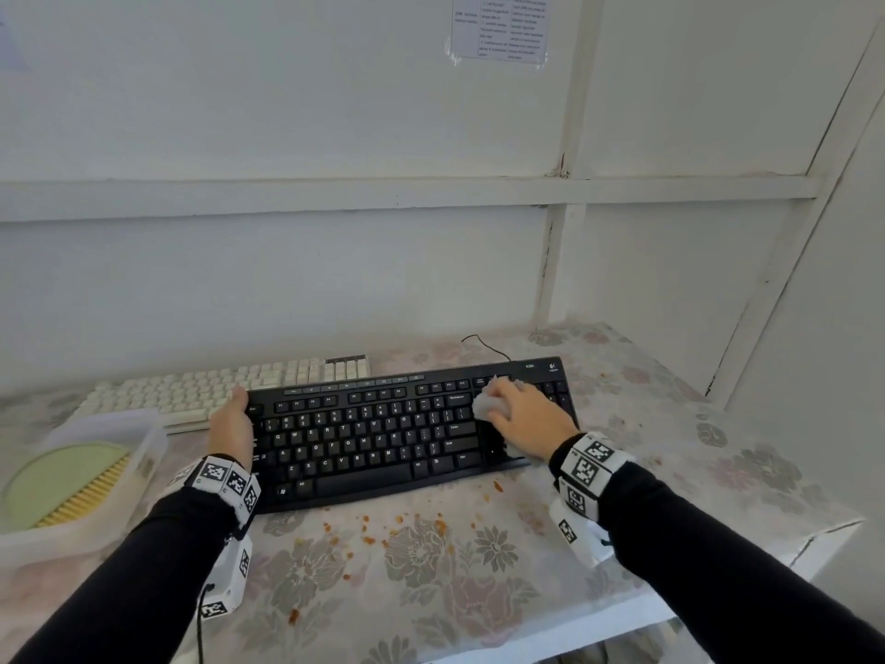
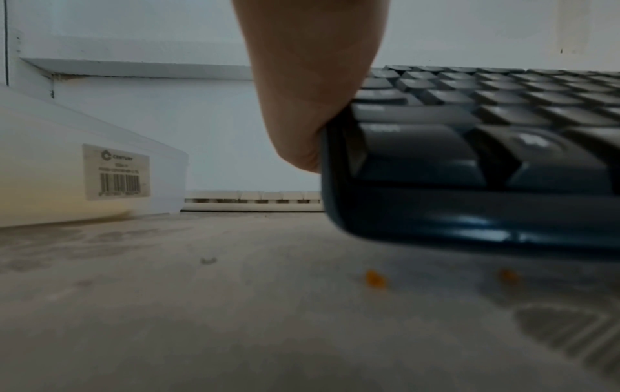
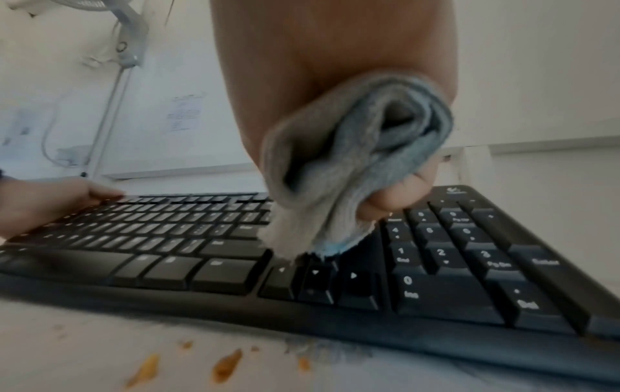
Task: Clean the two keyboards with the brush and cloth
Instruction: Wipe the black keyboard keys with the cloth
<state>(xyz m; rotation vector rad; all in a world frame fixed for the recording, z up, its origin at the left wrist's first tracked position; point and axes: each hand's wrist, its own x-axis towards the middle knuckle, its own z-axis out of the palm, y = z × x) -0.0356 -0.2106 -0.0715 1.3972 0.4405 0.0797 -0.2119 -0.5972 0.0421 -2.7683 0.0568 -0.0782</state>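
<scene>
A black keyboard (image 1: 383,433) lies across the middle of the table, with a white keyboard (image 1: 215,390) behind it to the left. My left hand (image 1: 234,419) holds the black keyboard's left end, fingers round its far corner. In the left wrist view that hand (image 2: 312,79) lies against the keyboard's (image 2: 469,159) side. My right hand (image 1: 517,409) grips a bunched pale grey-blue cloth (image 1: 486,404) and presses it on the keys left of the number pad. The cloth (image 3: 352,164) hangs onto the arrow keys. A green brush (image 1: 67,486) with yellow bristles lies at the left.
The brush sits in a translucent container (image 1: 153,438) left of the black keyboard. Orange crumbs (image 1: 383,524) are scattered on the floral tablecloth in front of the keyboard. A thin black cable (image 1: 483,345) runs behind it. The table's edge (image 1: 718,591) lies near right; walls close behind.
</scene>
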